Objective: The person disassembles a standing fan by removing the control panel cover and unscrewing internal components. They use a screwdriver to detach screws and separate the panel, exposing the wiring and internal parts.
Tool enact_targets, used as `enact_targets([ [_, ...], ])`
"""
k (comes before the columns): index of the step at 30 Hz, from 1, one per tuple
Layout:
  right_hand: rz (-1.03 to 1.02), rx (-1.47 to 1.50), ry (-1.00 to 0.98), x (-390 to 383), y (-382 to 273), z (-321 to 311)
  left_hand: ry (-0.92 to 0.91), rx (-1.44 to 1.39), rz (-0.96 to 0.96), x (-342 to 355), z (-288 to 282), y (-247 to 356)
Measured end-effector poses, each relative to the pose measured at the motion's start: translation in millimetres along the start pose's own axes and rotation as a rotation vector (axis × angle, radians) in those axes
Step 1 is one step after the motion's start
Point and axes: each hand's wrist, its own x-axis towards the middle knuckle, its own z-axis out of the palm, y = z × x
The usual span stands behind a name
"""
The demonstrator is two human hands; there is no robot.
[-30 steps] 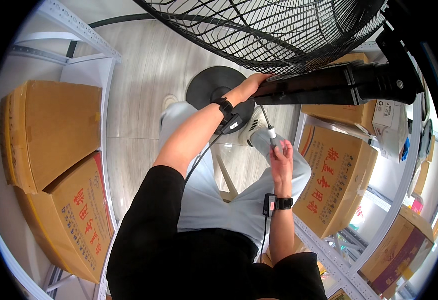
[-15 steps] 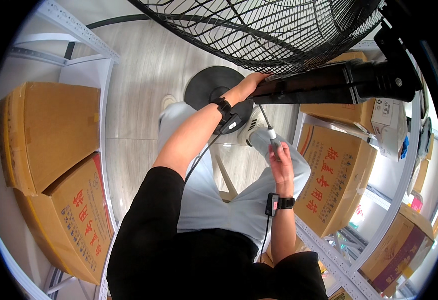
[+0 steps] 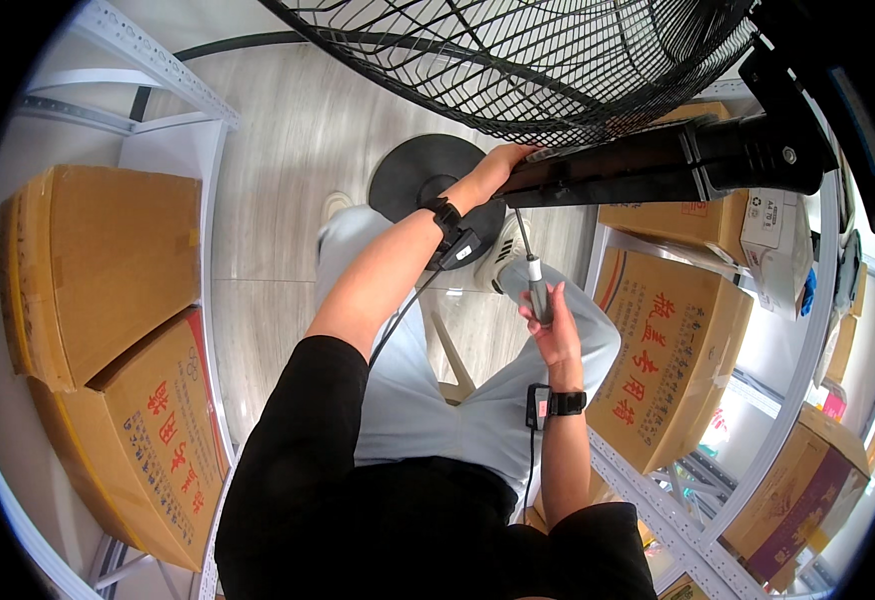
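Observation:
My left hand (image 3: 495,171) is closed around the black fan pole (image 3: 628,172), which runs sideways below the fan's wire cage (image 3: 518,70). My right hand (image 3: 558,330), lower and to the right, grips a screwdriver (image 3: 540,298) by its grey handle. The screwdriver's thin shaft rises toward the underside of the pole near my left hand; its tip cannot be made out. Beneath my left arm, the round black fan base (image 3: 408,165) rests on the floor beside my shoe (image 3: 503,255).
Metal shelving (image 3: 173,70) stands on both sides. Cardboard boxes (image 3: 118,270) fill the left shelves; larger and smaller boxes (image 3: 678,355) and a white carton (image 3: 770,245) sit on the right. A black hose (image 3: 228,43) runs behind the fan. My legs (image 3: 378,260) straddle the middle.
My right hand has shifted slightly left, with the screwdriver handle now standing more upright in its fingers. The fan head and pole have moved very slightly. My left hand keeps its hold.

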Motion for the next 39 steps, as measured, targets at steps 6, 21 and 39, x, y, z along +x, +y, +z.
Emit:
enact_targets([
  [6,-0.051,-0.280,-0.085,9.3,7.0,-16.4,0.051,-0.125,0.014,3.7,-4.6,-0.3],
  [21,-0.057,-0.046,-0.152,-4.0,22.5,-25.4,0.021,-0.026,0.026,7.2,-7.4,-0.7],
  [39,-0.020,0.010,-0.254,-22.0,10.7,-36.1,0.608,0.264,0.034,-36.3,-24.7,-10.4],
])
